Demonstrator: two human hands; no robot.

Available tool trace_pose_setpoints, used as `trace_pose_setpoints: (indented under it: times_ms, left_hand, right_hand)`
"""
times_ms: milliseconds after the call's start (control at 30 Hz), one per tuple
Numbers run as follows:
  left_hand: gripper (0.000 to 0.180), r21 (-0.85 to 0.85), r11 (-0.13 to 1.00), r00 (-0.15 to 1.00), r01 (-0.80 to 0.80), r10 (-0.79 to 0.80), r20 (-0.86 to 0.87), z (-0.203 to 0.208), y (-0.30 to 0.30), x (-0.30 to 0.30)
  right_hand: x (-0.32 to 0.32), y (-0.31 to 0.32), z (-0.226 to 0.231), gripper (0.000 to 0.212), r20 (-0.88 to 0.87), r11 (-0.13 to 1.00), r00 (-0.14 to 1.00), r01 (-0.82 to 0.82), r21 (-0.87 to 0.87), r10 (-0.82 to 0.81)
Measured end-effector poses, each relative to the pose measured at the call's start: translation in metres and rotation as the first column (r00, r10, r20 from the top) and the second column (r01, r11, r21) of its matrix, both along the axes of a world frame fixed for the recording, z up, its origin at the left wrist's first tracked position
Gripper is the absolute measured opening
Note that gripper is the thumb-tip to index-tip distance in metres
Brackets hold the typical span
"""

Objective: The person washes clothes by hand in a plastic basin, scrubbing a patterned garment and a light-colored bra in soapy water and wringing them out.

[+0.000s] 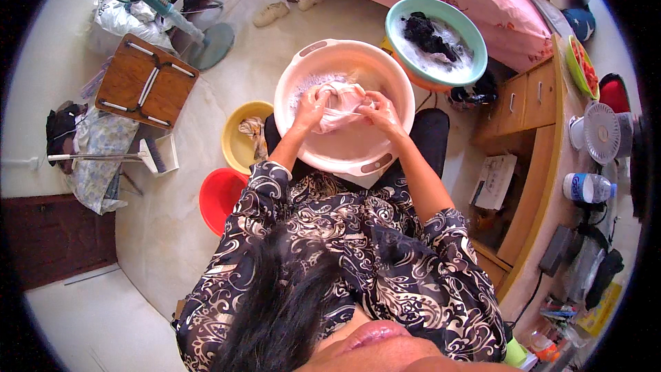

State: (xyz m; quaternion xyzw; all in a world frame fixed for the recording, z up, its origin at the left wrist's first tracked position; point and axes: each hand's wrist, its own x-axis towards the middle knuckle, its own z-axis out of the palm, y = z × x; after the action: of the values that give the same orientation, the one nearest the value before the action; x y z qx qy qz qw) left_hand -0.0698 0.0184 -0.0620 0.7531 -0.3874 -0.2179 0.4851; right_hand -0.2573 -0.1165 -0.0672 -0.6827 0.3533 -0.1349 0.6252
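A wide pale pink basin with two handle slots stands in front of me, holding cloudy water with suds along its left side. Over the water, a wet pink-and-white cloth stretches between my two hands. My left hand is closed on the cloth's left part. With its fingers bent, my right hand grips the right edge. The garment's kind cannot be made out, as its folds are bunched together.
At the back right, a teal basin holds dark cloth in suds. A yellow basin with striped cloth and a red basin stand at left. A wooden cabinet lines the right; a folded table and fan stand left.
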Motion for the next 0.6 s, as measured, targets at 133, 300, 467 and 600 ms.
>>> trace_pose_setpoints:
  times_ms: [133,300,467,600]
  left_hand:
    - [0.028,-0.041,0.992,0.987,-0.115,0.119,0.103,-0.029,0.010,0.029]
    - [0.028,-0.010,0.967,0.911,-0.256,0.245,0.332,-0.020,0.027,0.035]
    - [0.032,0.200,0.979,0.998,0.032,-0.042,0.049,0.000,0.002,-0.028]
    - [0.032,0.345,0.939,0.984,-0.014,-0.049,0.172,-0.022,-0.008,-0.043]
  right_hand:
    - [-0.006,-0.012,-0.001,0.030,0.230,0.997,0.973,-0.015,0.079,-0.004]
    - [-0.007,-0.009,0.019,0.031,0.335,0.985,0.931,0.103,0.135,-0.144]
    - [-0.001,-0.015,0.013,0.032,0.406,0.877,0.869,0.063,0.476,-0.282]
    - [0.006,-0.008,0.025,0.034,0.489,0.803,0.798,-0.010,0.596,-0.352]
